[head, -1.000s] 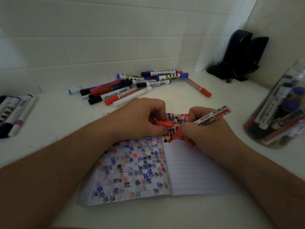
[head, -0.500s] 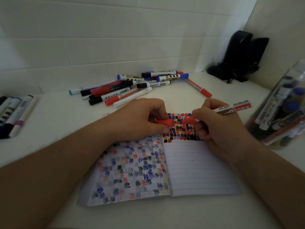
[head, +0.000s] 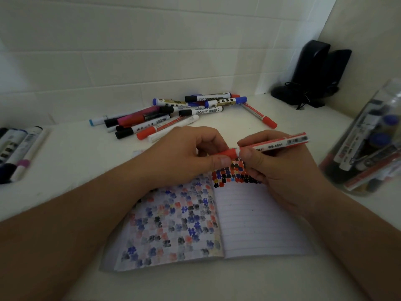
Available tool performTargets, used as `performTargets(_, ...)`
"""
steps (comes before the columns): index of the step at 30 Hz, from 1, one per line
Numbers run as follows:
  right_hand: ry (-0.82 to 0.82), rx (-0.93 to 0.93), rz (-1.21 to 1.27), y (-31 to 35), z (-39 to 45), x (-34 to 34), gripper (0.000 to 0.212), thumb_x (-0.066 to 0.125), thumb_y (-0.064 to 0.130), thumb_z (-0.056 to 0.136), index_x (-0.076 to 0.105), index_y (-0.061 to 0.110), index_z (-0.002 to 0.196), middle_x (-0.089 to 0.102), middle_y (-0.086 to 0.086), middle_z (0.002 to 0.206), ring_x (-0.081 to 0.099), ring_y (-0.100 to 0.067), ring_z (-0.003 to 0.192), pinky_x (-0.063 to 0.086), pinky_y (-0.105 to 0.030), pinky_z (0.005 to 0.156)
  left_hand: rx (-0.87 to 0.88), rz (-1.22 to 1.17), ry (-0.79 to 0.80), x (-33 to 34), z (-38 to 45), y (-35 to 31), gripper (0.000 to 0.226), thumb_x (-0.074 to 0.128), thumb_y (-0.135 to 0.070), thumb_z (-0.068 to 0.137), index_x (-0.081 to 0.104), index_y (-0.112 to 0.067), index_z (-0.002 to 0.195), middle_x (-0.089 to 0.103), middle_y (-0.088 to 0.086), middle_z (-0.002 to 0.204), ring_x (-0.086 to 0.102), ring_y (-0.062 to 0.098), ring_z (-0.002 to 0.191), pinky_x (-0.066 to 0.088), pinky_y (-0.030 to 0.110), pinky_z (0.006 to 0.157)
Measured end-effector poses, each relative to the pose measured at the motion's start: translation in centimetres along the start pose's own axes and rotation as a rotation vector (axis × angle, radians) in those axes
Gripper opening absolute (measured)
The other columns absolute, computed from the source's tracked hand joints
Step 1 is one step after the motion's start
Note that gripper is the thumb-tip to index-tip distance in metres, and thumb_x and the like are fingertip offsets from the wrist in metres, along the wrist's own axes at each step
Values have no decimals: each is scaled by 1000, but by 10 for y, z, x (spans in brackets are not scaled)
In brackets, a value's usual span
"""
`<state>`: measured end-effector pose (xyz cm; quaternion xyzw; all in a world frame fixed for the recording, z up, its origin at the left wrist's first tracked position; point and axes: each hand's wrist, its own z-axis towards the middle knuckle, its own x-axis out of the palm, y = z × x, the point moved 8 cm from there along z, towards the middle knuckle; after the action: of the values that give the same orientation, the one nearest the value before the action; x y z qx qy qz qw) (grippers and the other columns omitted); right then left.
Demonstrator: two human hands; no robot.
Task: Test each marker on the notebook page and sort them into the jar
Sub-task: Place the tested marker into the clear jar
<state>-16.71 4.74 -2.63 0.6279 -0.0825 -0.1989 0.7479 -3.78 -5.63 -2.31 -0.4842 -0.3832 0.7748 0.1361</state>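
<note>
- Head view: the left hand [head: 191, 155] pinches a red cap [head: 226, 153] between thumb and fingers, just above the top edge of the open notebook [head: 217, 218].
- The right hand [head: 280, 168] grips the barrel of a red marker [head: 280, 142], which lies nearly level, its far end pointing toward 2 o'clock.
- The cap touches the marker's writing end; whether it is fully seated I cannot tell.
- Both hands meet over the notebook's 12 o'clock edge, above a patch of red, black and blue test blots [head: 234, 174] on the right page.
- The left page [head: 171, 227] is covered with fainter blots in the same colours.
- A loose pile of markers [head: 173, 116] lies at 11 o'clock from the notebook, near the tiled wall [head: 152, 51].
- One red-capped marker [head: 260, 116] lies apart at 1 o'clock.
- A second group of markers [head: 15, 148] sits at 9 o'clock, by the frame's edge.
- The clear jar [head: 368, 144], at 3 o'clock, leans in the wide-angle view and holds several markers.
- A dark object [head: 314, 72] stands in the corner at 1 o'clock.
</note>
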Motion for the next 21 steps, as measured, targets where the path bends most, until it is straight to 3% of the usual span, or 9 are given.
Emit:
performTargets(2, -19, 27, 102, 2, -1, -1, 30, 72, 47, 73, 80, 22, 87, 69, -7, 70, 63, -17, 58, 51, -22, 51, 5, 16, -40, -4, 0, -2, 14, 72, -44, 86, 69, -39, 99, 74, -21, 94, 68, -2, 92, 57, 23, 83)
performTargets(5, -54, 133, 305, -4, 0, 1, 41, 57, 47, 88, 82, 14, 87, 70, -13, 73, 64, -20, 60, 55, -26, 54, 3, 1, -79, -6, 0, -1, 14, 74, -41, 86, 71, -36, 100, 74, -21, 92, 69, -1, 89, 54, 20, 80)
performTargets(9, -73, 114, 198, -7, 3, 1, 47, 42, 28, 107, 82, 19, 84, 69, -11, 73, 64, -19, 61, 55, -27, 55, 6, 11, -100, -5, -1, -1, 13, 75, -35, 88, 72, -35, 101, 74, -21, 90, 69, -3, 87, 53, 16, 79)
performTargets(13, -55, 91, 231, -7, 3, 4, 46, 42, 28, 107, 81, 21, 84, 67, -10, 73, 64, -18, 65, 55, -29, 61, -1, 17, -145, -6, -1, -2, 10, 74, -29, 91, 73, -32, 100, 74, -19, 86, 69, -4, 83, 53, 13, 75)
performTargets(17, -13, 50, 230, -4, 3, 9, 34, 51, 38, 97, 79, 20, 90, 67, -11, 77, 64, -21, 71, 55, -32, 66, 4, 18, -181, -9, -2, -7, 6, 71, -29, 93, 72, -31, 98, 74, -15, 84, 69, 2, 82, 55, 23, 74)
performTargets(21, -25, 0, 143, 7, 1, 4, 38, 51, 45, 92, 75, 16, 98, 68, -10, 80, 65, -23, 72, 55, -31, 64, 5, -27, -178, -6, -2, -13, 3, 67, -32, 94, 68, -33, 97, 74, -15, 85, 70, 2, 83, 59, 29, 78)
